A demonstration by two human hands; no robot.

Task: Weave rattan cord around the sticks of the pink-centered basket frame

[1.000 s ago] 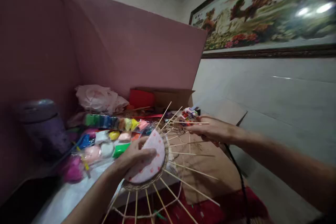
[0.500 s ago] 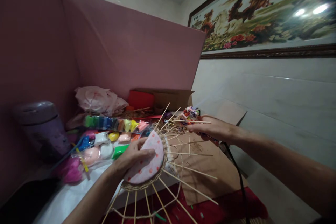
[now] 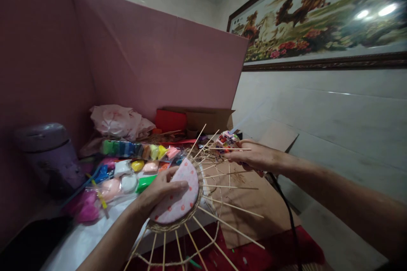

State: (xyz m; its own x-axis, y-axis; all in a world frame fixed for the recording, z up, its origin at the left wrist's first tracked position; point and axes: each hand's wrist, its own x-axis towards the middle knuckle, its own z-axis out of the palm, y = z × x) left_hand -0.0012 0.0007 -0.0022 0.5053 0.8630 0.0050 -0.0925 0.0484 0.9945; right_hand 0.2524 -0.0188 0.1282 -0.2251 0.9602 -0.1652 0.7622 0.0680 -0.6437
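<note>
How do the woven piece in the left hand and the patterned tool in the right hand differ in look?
The woven piece is round with thin sticks fanning out; the patterned tool is compact, with a black cord below it. Pale, red-spotted cloth faces the woven piece, while the tool is densely multicoloured. Both are hand-held.

L hand [image 3: 160, 187] on dotted half-disc [image 3: 185, 202]

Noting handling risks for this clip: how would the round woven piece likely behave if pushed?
The round woven piece is probably light: thin sticks around a twine rim. Pushed, the sticks might bend or snap, jutting out long and slender. Its dotted cloth middle looks flat, so may resist folding.
</note>
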